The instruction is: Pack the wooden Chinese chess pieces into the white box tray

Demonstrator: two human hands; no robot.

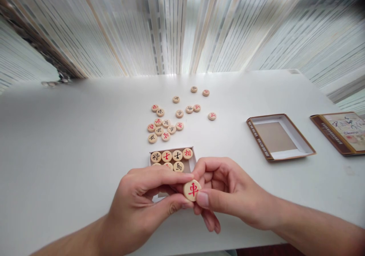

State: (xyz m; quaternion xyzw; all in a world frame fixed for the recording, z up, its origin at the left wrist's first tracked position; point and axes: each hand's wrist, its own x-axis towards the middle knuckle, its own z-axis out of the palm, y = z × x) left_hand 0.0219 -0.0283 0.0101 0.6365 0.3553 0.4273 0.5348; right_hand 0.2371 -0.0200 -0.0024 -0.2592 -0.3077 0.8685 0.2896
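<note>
A round wooden piece (192, 190) with a red character is held upright near the front of the table, its face toward me. My left hand (151, 199) pinches it from the left between thumb and fingers. From the right, my right hand (228, 193) grips the same piece, thumb on its face. Just behind the hands lies a small open box (194, 158) with several pieces in it, red and black, set in rows. My hands cover the box's front part.
Several loose pieces, such as a red-marked one (165, 135), are scattered on the white table (71, 153) behind the box. An open box lid (291, 158) and a printed box cover (346, 132) lie at the right. A striped curtain (176, 27) hangs behind the table.
</note>
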